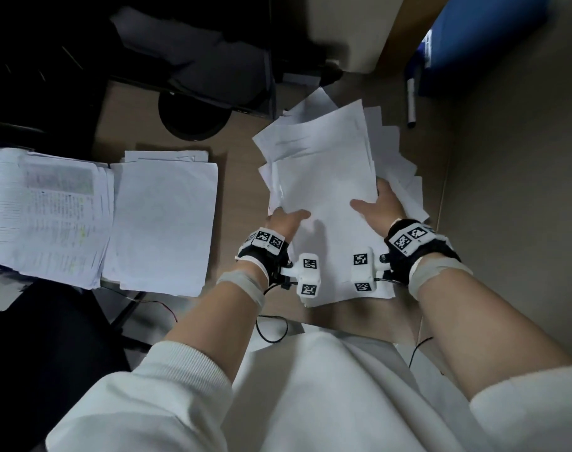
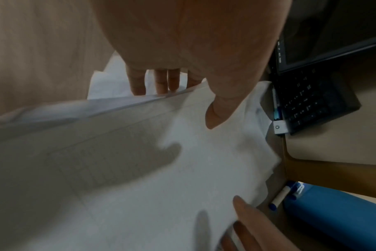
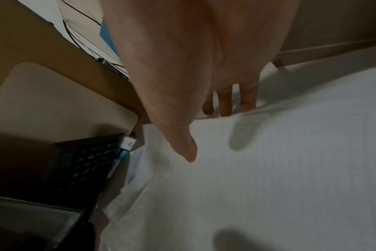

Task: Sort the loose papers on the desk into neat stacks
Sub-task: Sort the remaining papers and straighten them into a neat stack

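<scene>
Both hands grip one sheaf point(image 1: 323, 190) from opposite sides, probably to square its edges. The left hand point(image 1: 286, 221) has its thumb on top and its fingers point(image 2: 137, 83) curled under the left edge; the right hand point(image 1: 380, 208) mirrors it on the right edge. Forearms reach forward, wrists bent down. The sheaf sits over a fanned pile point(image 1: 395, 164) on the desk point(image 1: 242, 102). Two neater stacks point(image 1: 162, 220) lie well left, and a marker point(image 1: 411, 104) lies beyond.

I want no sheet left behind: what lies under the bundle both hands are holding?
Under the bundle, held by the left hand and right hand, more loose sheets fan out on the desk. How many the bundle covers cannot be seen.
</scene>
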`<action>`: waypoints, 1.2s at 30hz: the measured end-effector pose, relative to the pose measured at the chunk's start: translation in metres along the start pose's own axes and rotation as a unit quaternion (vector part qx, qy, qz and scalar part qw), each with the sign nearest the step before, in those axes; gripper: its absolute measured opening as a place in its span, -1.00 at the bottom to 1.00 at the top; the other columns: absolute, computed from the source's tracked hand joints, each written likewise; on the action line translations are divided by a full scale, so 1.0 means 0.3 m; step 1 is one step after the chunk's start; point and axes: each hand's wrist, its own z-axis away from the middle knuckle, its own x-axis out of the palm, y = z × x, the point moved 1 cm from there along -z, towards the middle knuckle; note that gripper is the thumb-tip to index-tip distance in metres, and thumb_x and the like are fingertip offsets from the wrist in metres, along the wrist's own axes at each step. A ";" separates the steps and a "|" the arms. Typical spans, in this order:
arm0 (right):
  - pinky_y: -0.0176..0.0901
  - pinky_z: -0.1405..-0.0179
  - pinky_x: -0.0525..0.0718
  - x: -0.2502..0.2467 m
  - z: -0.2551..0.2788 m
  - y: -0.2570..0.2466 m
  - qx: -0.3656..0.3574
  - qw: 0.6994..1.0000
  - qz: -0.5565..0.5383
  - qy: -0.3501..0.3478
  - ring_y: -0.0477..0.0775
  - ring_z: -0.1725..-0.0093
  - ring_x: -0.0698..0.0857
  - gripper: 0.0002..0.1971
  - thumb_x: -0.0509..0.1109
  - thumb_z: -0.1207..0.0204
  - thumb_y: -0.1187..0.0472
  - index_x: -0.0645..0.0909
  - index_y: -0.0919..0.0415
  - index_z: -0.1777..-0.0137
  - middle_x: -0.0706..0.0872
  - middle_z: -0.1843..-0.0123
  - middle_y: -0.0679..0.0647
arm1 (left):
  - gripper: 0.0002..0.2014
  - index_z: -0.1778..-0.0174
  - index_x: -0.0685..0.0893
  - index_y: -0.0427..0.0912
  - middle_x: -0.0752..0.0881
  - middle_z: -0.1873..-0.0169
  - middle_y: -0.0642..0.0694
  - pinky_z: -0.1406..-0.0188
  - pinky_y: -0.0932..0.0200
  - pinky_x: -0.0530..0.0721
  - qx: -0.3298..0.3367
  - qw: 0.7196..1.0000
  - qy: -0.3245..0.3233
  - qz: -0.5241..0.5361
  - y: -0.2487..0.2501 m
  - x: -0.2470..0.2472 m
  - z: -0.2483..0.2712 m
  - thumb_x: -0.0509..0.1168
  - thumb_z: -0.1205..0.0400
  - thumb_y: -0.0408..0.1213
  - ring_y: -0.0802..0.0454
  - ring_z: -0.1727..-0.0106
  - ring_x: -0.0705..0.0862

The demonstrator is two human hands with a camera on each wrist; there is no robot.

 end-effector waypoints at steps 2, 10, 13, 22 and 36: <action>0.14 -0.52 0.48 -0.016 -0.035 0.025 0.030 0.998 0.047 -0.004 0.22 -0.50 0.51 -0.15 0.57 -0.41 0.08 0.25 0.08 -0.66 0.48 -0.57 0.11 | -0.08 -0.50 0.47 -0.18 0.56 -0.38 -0.19 -0.37 -0.15 0.59 0.008 0.999 0.012 -0.041 -0.007 0.017 0.002 0.42 -0.24 0.22 -0.26 -0.31 0.60; 0.27 -0.64 -0.01 -0.024 -0.030 0.118 0.129 0.961 0.235 0.065 0.30 -0.67 0.16 -0.03 0.49 -0.35 -0.19 0.12 0.06 -0.69 0.23 -0.70 0.18 | -0.41 -0.39 0.53 -0.32 0.55 0.13 0.00 -0.09 -0.01 0.64 -0.012 0.999 0.041 0.034 -0.007 0.021 -0.002 0.50 -0.51 -0.12 -0.29 -0.24 0.69; 0.26 -0.61 0.07 -0.013 -0.027 0.093 0.118 0.959 0.255 0.050 0.34 -0.56 0.31 -0.18 0.44 -0.33 -0.22 0.32 0.01 -0.58 0.42 -0.57 0.19 | -0.39 -0.29 0.64 -0.30 0.72 -0.09 -0.30 -0.08 -0.09 0.68 -0.013 0.999 0.023 0.029 -0.016 0.022 -0.020 0.53 -0.41 -0.01 -0.36 -0.28 0.68; 0.18 -0.71 -0.08 -0.095 -0.047 0.144 0.128 0.971 0.168 0.115 0.14 -0.75 0.00 0.06 0.50 -0.36 -0.09 -0.06 0.04 -0.74 0.06 -0.77 0.07 | -0.35 -0.51 0.43 -0.22 0.62 -0.08 -0.01 -0.25 0.09 0.56 0.017 0.995 0.055 0.080 0.016 0.058 -0.026 0.51 -0.52 -0.24 -0.07 -0.18 0.62; 0.04 -0.37 0.41 -0.103 -0.037 0.097 0.152 0.974 0.156 0.067 0.29 -0.58 0.31 -0.45 0.43 -0.53 -0.06 0.47 0.09 -0.47 0.38 -0.56 0.22 | -0.75 0.03 0.67 -0.17 0.68 0.31 0.05 0.53 0.31 0.42 0.042 0.995 0.042 -0.078 0.083 -0.007 -0.027 0.46 -0.55 -0.07 0.17 0.35 0.61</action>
